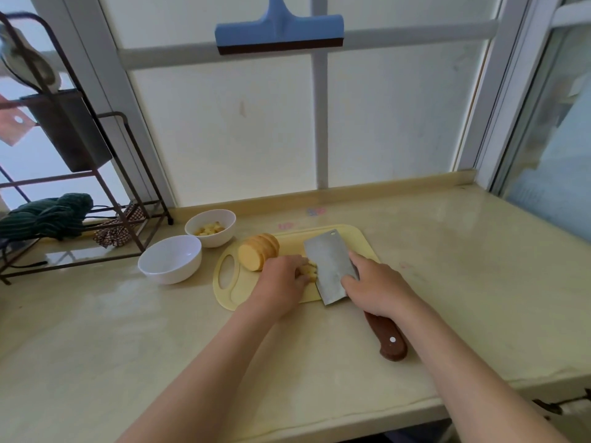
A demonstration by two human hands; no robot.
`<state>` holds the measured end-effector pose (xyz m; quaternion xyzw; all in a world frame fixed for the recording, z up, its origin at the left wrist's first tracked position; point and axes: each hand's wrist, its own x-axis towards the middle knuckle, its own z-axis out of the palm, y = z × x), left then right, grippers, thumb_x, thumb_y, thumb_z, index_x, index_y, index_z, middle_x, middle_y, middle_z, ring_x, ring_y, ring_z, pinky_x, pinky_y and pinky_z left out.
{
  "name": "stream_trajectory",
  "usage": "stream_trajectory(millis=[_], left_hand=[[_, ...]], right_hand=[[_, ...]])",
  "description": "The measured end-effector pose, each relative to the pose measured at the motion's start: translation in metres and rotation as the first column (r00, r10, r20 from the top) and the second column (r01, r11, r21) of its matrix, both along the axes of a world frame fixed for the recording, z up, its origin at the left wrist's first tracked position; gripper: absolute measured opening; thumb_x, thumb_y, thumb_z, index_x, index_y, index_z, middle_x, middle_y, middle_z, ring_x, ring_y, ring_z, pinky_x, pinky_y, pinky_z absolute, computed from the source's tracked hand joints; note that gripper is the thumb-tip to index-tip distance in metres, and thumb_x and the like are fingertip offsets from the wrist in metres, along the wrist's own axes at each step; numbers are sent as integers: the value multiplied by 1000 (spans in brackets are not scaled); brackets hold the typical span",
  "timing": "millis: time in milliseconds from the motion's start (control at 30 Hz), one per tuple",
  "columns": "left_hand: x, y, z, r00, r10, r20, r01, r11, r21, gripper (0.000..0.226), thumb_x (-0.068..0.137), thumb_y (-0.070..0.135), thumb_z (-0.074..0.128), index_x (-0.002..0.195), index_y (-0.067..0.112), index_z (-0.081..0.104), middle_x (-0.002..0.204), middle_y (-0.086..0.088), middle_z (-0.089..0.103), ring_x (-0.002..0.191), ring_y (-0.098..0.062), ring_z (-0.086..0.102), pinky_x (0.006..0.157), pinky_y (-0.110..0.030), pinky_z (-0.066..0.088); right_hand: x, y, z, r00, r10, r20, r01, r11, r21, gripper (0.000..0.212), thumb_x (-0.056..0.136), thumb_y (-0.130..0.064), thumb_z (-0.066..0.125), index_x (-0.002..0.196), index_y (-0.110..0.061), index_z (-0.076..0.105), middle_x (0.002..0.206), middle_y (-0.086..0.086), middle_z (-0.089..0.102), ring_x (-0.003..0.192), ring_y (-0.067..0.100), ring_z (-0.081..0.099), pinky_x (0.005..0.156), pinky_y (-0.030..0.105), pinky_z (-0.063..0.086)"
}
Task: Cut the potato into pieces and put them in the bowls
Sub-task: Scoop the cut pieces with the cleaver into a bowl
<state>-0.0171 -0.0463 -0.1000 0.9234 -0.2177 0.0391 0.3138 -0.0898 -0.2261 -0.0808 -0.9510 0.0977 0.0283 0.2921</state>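
Plainly the potato is partly dealt with; its larger part, already sliced into a leaning stack, lies at the far left of the yellow cutting board, while a few cut pieces sit mid-board just beside the blade. The left hand curls its fingers over those cut pieces, holding them against the flat of the cleaver; the right hand grips the cleaver where blade meets wooden handle, fingers wrapped round.

Raw potato is likely firm and brittle rather than soft, and its cut faces wet and slippery; small cubes probably scatter or cling to the steel, so they are best gathered from above with bunched fingertips, or scooped on the blade. The sliced stack would fan apart if taken by one end; holding it across both flanks seems safer. The far bowl holds cubes; the near bowl looks empty.
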Motion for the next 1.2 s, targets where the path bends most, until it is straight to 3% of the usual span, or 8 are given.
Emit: stream_trajectory(millis=[167,267,400,533,633,767,1000,1200], left_hand=[[0,1,8,998,-48,-37,48,999,4,31,94,11,62,125,11,66,117,0,68,112,-16,61,87,-13,37],[0,2,9,997,-71,-23,71,997,4,28,93,9,63,120,9,69,129,0,65,121,-14,57,94,-12,35],[3,3,15,990,-137,-11,138,990,31,22,91,6,65,111,7,73,121,-1,69,103,-5,57,99,-19,42],[10,1,20,981,-195,-20,196,974,111,30,91,11,66,120,18,70,127,6,66,120,-8,57,102,-18,40],[14,-2,23,978,-205,-44,209,970,122,30,90,10,67,120,17,71,128,6,66,120,-9,58,104,-20,41],[15,-7,28,967,-250,-44,254,959,125,29,90,7,66,118,14,71,128,3,66,118,-11,59,102,-19,42],[18,-14,46,963,-268,43,263,961,89,28,92,-2,58,113,8,73,116,-2,71,99,-8,61,81,3,36],[31,-2,70,985,-148,90,150,989,-16,34,96,12,54,128,18,64,129,4,64,119,-11,59,99,-21,44]], right_hand=[[-5,-2,8,1000,25,2,-25,998,55,65,100,-35,47,162,-40,30,151,-9,55,131,22,55,94,30,43],[-8,-4,9,999,33,24,-36,994,106,66,98,-31,49,160,-44,32,144,-12,60,123,19,58,90,30,44],[-7,-7,8,999,32,34,-38,984,173,68,93,-26,52,157,-45,39,120,-16,66,93,12,62,78,28,46],[-4,-11,3,999,31,44,-40,975,217,68,89,-26,53,154,-47,43,116,-16,70,80,8,62,77,31,54],[-3,-12,2,998,30,57,-44,964,263,56,88,-21,54,122,-66,53,93,-10,75,67,13,64,76,40,60],[-4,-14,4,998,2,64,-26,927,375,53,89,-10,55,91,-63,51,62,-9,64,52,15,58,55,30,47],[-5,-18,13,987,-147,64,91,843,530,56,89,-7,59,128,-46,54,57,-6,63,52,15,62,52,31,45],[4,-10,33,982,-171,82,96,822,561,60,92,-6,59,145,-34,54,68,1,67,52,12,63,54,33,47]])
